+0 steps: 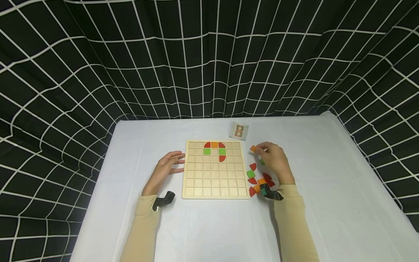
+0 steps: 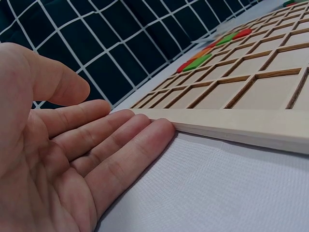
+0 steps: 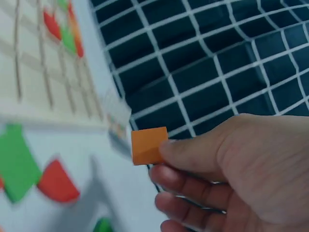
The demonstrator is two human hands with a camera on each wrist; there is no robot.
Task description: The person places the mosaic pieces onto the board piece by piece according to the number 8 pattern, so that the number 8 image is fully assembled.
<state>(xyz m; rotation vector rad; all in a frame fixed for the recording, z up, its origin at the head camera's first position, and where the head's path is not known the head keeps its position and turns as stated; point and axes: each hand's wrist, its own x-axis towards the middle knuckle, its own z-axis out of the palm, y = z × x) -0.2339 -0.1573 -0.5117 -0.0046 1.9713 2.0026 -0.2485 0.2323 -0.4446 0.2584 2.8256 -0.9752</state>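
A pale wooden grid board [image 1: 203,174] lies on the white table. In its upper rows sit red quarter-circle tiles [image 1: 222,158], an orange square tile [image 1: 214,145] and green square tiles [image 1: 207,151]. My left hand [image 1: 165,168] rests at the board's left edge, fingers extended with the tips against the rim, as the left wrist view [image 2: 96,150] also shows. Right of the board, my right hand [image 1: 273,158] pinches an orange square tile [image 3: 148,146] between thumb and fingers, raised off the table.
Loose red, green and orange tiles [image 1: 250,174] lie along the board's right side, some partly hidden under the right wrist and its camera [image 1: 270,193]. A small printed pattern card [image 1: 239,131] lies behind the board's top right corner. Black grid-lined curtains [image 1: 209,58] surround the table.
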